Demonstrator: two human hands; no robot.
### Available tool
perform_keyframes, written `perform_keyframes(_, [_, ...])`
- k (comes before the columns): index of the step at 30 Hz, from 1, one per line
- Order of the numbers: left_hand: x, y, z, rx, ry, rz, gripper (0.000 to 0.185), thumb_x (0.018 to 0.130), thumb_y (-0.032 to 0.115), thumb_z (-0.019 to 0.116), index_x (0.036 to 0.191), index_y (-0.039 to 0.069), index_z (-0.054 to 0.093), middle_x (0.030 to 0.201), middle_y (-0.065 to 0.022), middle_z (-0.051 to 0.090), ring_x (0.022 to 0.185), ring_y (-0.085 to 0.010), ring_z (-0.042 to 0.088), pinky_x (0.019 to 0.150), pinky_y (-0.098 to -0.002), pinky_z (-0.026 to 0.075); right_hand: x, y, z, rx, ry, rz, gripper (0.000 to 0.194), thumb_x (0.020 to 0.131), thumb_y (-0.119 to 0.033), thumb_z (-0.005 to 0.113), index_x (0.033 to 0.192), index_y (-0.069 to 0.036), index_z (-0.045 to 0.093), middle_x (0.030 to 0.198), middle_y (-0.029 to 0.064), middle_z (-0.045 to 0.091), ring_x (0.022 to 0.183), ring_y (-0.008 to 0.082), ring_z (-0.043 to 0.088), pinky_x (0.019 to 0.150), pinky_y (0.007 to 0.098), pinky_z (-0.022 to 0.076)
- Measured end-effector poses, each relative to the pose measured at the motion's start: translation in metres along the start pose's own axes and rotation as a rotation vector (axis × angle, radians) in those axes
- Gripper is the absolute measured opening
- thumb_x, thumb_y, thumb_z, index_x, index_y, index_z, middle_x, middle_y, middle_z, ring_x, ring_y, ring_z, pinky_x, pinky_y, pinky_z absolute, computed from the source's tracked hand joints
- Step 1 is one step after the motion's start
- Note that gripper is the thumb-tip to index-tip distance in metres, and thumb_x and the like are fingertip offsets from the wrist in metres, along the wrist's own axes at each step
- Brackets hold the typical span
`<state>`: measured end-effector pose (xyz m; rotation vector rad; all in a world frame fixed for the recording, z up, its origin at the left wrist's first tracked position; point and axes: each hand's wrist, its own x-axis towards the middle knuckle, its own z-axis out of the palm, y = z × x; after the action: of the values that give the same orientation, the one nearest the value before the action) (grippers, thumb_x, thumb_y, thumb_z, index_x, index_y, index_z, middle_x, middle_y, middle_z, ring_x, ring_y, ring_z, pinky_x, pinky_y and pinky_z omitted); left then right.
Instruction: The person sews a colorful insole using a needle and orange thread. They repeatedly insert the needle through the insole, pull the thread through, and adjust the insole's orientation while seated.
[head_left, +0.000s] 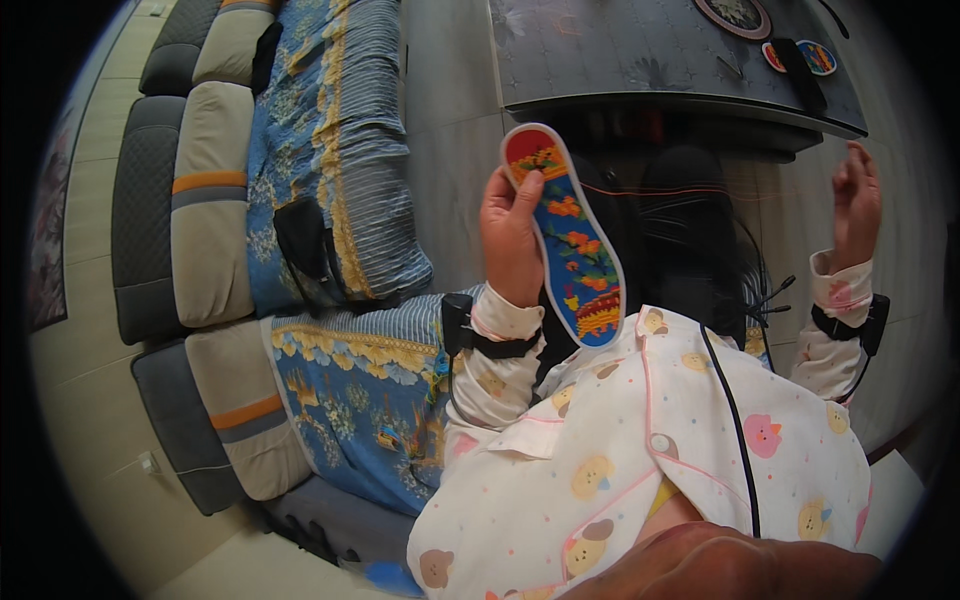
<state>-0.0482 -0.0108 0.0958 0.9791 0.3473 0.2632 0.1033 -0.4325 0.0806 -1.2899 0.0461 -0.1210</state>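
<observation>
My left hand (514, 225) grips an embroidered insole (574, 232) near its upper end, thumb on top. The insole has a white edge and a red, blue and orange pattern of flowers. From its upper part an orange thread (652, 193) stretches to the right, nearly straight, towards my right hand (855, 199). That hand is raised at the far right with its fingers bent, and the thread's far end blurs near it. Whether a needle is in those fingers is hidden.
Ahead is a dark glossy table (600, 60) bearing a round tray (735, 15), a black phone-like object (799, 75) over patterned pieces (817, 58), and a small metal tool (729, 67). On the left, a sofa (217, 202) with blue covers holds a black pouch (300, 236). Cables (769, 300) hang beside my right leg.
</observation>
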Motion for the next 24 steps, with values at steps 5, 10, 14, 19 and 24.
perform_keyframes(5, [-0.003,-0.013,0.037,0.16,-0.091,-0.024,0.03,0.1,0.03,0.059,0.116,0.005,0.061,0.101,-0.0058,0.07,0.087,-0.0125,0.07,0.078,-0.0251,0.058,-0.076,0.011,0.14,-0.256,-0.642,0.277,0.019,0.097,-0.017,0.064,0.112,-0.006,0.062,0.086,-0.0058,0.054,0.071,0.0007,0.045,0.062,0.0157,0.0387])
perform_keyframes(10, [-0.003,-0.022,0.038,0.182,-0.089,-0.013,0.035,0.102,0.037,0.055,0.115,0.006,0.062,0.097,-0.0043,0.07,0.082,-0.0102,0.068,0.074,-0.0216,0.056,-0.1,0.031,0.204,-0.121,-0.713,0.428,0.034,0.092,-0.032,0.072,0.113,-0.005,0.064,0.095,0.0033,0.066,0.086,0.0093,0.062,0.079,0.0205,0.0517])
perform_keyframes(14, [-0.003,-0.027,0.032,0.181,-0.072,0.027,0.038,0.103,0.04,0.052,0.114,0.004,0.063,0.096,-0.0042,0.07,0.079,-0.01,0.067,0.072,-0.0217,0.056,-0.1,0.043,0.21,-0.075,-0.647,0.513,0.03,0.093,-0.037,0.07,0.097,-0.007,0.07,0.088,0.0025,0.069,0.082,0.0113,0.065,0.077,0.0233,0.0537])
perform_keyframes(19, [-0.002,-0.028,0.024,0.179,-0.032,-0.024,0.041,0.104,0.039,0.05,0.105,0.002,0.067,0.089,-0.0045,0.071,0.075,-0.0096,0.066,0.069,-0.0219,0.055,-0.105,0.048,0.213,-0.05,-0.6,0.646,0.029,0.092,-0.038,0.07,0.093,-0.009,0.072,0.084,0.001,0.069,0.078,0.0089,0.064,0.073,0.0213,0.0522])
perform_keyframes(24, [-0.001,-0.028,0.021,0.233,0.014,-0.053,0.044,0.104,0.039,0.051,0.097,0.001,0.071,0.083,-0.0044,0.072,0.07,-0.0092,0.065,0.065,-0.0213,0.053,-0.104,0.051,0.213,-0.022,-0.592,0.714,0.029,0.092,-0.037,0.071,0.094,-0.008,0.072,0.086,0.0004,0.07,0.074,0.0071,0.062,0.068,0.0202,0.0499])
